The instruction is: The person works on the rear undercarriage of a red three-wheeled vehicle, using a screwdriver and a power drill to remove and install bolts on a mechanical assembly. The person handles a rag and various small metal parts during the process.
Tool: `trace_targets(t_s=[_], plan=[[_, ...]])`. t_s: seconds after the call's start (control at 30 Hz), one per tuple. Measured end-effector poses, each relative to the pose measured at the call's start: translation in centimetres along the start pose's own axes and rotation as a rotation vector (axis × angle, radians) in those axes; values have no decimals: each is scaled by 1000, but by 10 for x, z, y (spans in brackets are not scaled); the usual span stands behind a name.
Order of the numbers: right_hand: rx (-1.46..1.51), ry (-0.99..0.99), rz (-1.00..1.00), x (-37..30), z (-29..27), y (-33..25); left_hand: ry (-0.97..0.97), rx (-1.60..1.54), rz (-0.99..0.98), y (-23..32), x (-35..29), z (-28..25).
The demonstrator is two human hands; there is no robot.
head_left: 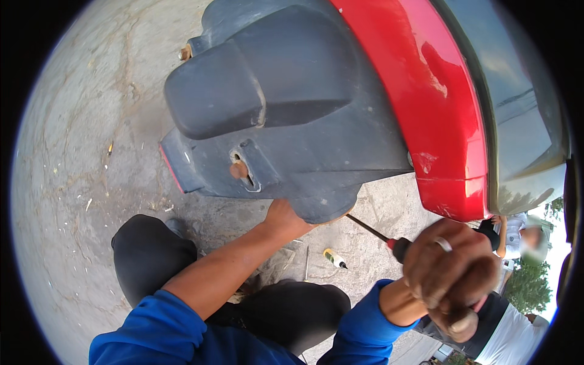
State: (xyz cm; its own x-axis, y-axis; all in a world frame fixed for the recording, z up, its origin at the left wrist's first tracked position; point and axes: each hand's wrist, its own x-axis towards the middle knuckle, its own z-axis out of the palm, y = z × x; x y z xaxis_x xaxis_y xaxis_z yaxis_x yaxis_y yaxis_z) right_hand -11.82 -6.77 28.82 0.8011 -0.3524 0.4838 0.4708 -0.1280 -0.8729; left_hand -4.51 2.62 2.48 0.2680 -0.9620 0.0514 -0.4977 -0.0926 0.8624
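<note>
My right hand (450,267) is closed around the handle of a screwdriver (368,227), and a ring shows on one finger. Its thin dark shaft slants up and left, and the tip passes out of sight at the lower edge of a dark grey plastic bumper piece (292,152). Under that same edge reaches my left hand (286,216), with its fingers hidden behind the plastic. A rusty bolt (239,170) sits in a slot on the bumper piece, left of centre. Red bodywork (420,91) of the vehicle adjoins the plastic on the right.
On the concrete ground (79,152) lie a small pale bottle with a dark tip (334,258) and a thin rod (307,263). My knees (152,255) are bent below the bumper. Other people (514,322) are at the right edge. Another bolt (184,53) protrudes at the upper left.
</note>
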Motion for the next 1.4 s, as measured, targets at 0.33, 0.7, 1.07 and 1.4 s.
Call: trace_targets(t_s=[0.33,0.7,1.07,1.4], plan=[[-47,22,30,-12,-14,5,-63,-29,2,-16,-5,16],[-89,23,84,-15,-17,21,78,529,188,-52,-13,71],[36,-113,86,-4,-10,38,-56,79,32,-31,-9,37],[-193,367,105,-35,21,30,175,5,164,2,5,-9]])
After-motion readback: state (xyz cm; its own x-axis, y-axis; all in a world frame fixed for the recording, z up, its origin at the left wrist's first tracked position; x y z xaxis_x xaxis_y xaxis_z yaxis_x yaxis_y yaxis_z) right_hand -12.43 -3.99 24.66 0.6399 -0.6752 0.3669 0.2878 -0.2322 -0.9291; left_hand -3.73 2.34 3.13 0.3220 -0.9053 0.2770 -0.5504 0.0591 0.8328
